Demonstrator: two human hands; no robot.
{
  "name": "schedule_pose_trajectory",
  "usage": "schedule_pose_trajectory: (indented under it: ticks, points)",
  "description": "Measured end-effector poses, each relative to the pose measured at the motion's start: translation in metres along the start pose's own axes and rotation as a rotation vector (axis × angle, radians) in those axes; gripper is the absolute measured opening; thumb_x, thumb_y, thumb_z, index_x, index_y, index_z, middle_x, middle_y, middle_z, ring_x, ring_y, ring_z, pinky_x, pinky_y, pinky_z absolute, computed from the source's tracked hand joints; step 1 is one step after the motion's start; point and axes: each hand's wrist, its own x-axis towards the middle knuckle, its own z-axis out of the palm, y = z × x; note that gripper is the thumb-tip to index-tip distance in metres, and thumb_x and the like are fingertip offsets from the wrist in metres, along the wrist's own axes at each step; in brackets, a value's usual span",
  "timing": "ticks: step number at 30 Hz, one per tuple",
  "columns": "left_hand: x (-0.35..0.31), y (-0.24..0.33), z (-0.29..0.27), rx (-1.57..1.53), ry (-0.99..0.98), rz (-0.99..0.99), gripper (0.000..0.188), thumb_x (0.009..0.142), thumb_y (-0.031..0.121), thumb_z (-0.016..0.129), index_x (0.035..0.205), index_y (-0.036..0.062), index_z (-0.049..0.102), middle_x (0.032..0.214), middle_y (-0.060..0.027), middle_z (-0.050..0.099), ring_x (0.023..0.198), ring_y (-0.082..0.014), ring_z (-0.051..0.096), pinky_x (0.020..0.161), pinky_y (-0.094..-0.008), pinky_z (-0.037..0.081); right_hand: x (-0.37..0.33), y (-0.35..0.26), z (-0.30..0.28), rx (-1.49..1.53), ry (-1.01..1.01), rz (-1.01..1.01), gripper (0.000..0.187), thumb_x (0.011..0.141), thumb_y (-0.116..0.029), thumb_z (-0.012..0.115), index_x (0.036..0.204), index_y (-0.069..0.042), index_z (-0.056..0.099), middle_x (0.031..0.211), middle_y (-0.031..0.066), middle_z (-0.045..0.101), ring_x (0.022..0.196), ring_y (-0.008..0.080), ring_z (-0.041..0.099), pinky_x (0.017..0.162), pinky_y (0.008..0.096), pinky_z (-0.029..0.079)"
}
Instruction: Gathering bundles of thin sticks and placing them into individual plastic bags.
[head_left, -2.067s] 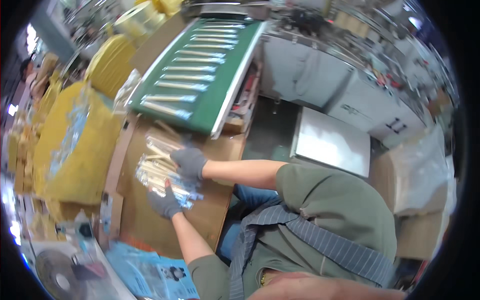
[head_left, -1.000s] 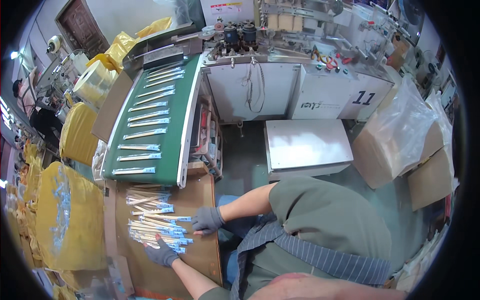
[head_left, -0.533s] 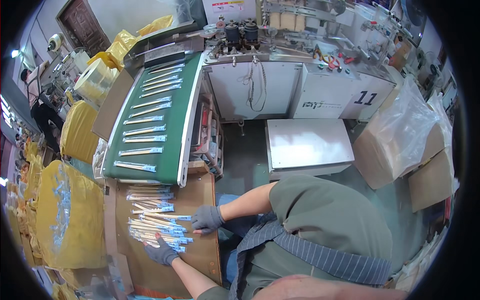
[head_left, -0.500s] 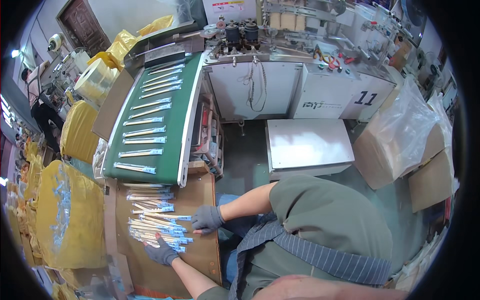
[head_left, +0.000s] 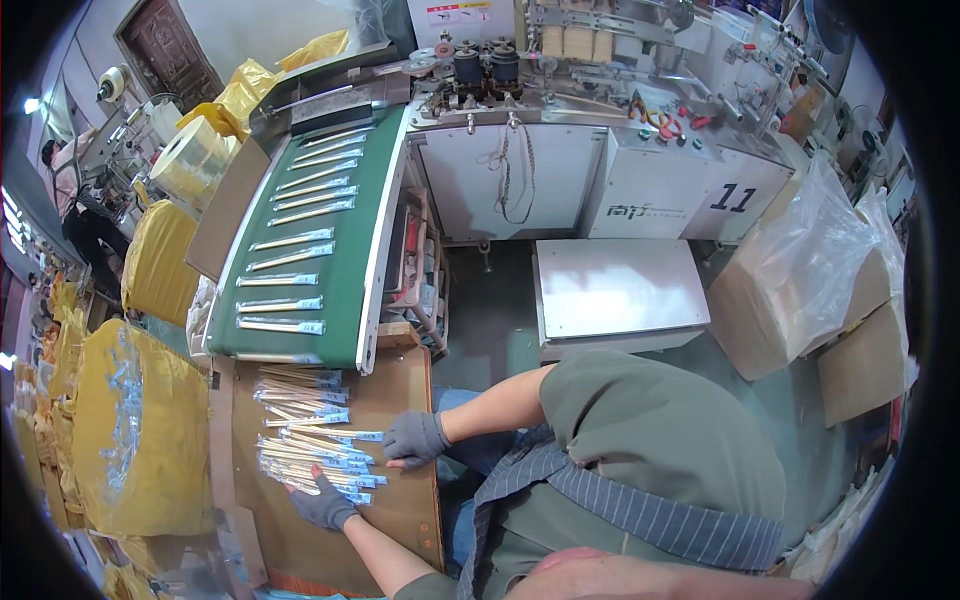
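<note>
Both my hands wear grey fingerless gloves and rest at a loose pile of chopsticks (head_left: 310, 462) in clear wrappers with blue ends. My left hand (head_left: 325, 505) lies against the pile's near side, thumb and fingers apart, thumb touching the packs. At the blue ends stands my right hand (head_left: 415, 440), fingers bent and thumb apart. It grips nothing that I can see, though its fingertips are partly hidden. More wrapped chopsticks (head_left: 300, 382) lie beyond the pile on the brown board (head_left: 395, 515). Several packs lie crosswise, spaced out, on the green conveyor belt (head_left: 290, 345).
A white packing machine (head_left: 510, 180) stands behind, with red-handled tools (head_left: 665, 128) on top. A low white box (head_left: 620, 290) sits on the floor. At right is a carton (head_left: 770, 300) with a clear plastic bag; at left, a yellow sack (head_left: 145, 430). Another person (head_left: 85, 205) stands far left.
The packs on the belt have moved toward the board, and one now lies at the belt's near end. My hands have stayed in place.
</note>
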Motion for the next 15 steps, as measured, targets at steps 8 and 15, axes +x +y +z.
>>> schedule_pose_trajectory:
  ticks: [8, 15]
  points:
    - [-0.001, 0.002, -0.001, 0.002, -0.008, -0.02, 0.074, 0.079, 0.043, 0.069, 0.133, -0.002, 0.045, 0.127, -0.0228, 0.053, 0.112, -0.034, 0.054, 0.097, -0.0363, 0.041, -0.001, 0.0, 0.0, 0.004, -0.011, 0.006, 0.026, 0.084, -0.027, 0.057, 0.066, -0.011, 0.051, 0.068, 0.0072, 0.055, 0.061, 0.0312, 0.056, 0.053, 0.0421, 0.042]
    - [0.0, 0.01, -0.006, -0.045, -0.021, -0.092, 0.075, 0.077, 0.044, 0.069, 0.132, -0.002, 0.045, 0.126, -0.0227, 0.053, 0.115, -0.0359, 0.051, 0.099, -0.04, 0.039, 0.001, 0.002, -0.004, 0.034, -0.055, 0.02, 0.026, 0.085, -0.026, 0.059, 0.067, -0.01, 0.051, 0.068, 0.0094, 0.053, 0.062, 0.031, 0.055, 0.052, 0.0416, 0.042]
